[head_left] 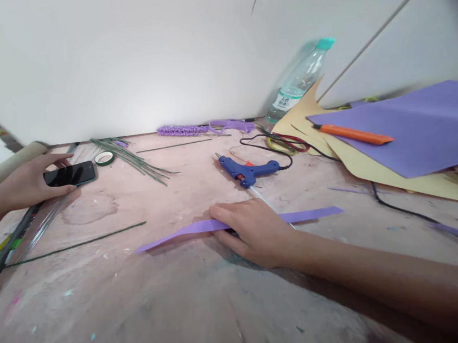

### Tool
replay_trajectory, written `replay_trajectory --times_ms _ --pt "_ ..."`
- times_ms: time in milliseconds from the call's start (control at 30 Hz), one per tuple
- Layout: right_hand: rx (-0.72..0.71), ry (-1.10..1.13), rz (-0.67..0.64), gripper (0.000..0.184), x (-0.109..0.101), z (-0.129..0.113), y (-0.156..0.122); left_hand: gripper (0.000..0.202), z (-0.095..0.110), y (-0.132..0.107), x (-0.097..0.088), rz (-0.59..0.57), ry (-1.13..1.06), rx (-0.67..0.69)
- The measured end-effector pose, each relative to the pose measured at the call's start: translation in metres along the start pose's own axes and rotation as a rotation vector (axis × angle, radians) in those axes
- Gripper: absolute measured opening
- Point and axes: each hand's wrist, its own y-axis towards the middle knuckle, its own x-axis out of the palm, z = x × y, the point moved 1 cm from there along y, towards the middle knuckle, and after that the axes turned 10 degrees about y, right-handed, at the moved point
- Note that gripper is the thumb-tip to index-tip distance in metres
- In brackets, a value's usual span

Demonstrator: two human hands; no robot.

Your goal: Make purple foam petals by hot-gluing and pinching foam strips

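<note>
At the left edge of the table my left hand (pixel 28 184) grips a black smartphone (pixel 76 174), thumb along its near side and fingers over its far side. My right hand (pixel 257 231) is closed around a narrow purple paper strip (pixel 178 232), whose two ends stick out left and right just above the tabletop. Just beyond that hand lies a blue hot glue gun (pixel 249 171) with a clear glue stick in its back end. A single green wire stem (pixel 85 243) rests between the hands. Next to the phone are a small tape roll (pixel 104 159) and several green stems (pixel 133 161).
A purple flower spike (pixel 181 130) lies by the white wall. A plastic bottle (pixel 296 90) leans at the back. To the right, an orange utility knife (pixel 354 134) sits on purple paper (pixel 423 145) over yellow paper (pixel 361 165). The glue gun's black cord (pixel 404 207) runs rightward.
</note>
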Motion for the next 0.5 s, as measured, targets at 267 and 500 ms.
replay_trajectory --times_ms 267,500 --pt "-0.008 -0.015 0.007 0.014 0.001 0.0 0.0 0.096 -0.009 0.002 0.006 0.057 -0.032 0.046" --pt "-0.012 -0.015 0.011 0.015 -0.001 -0.001 0.0 0.094 -0.012 0.001 0.007 0.042 -0.046 0.036"
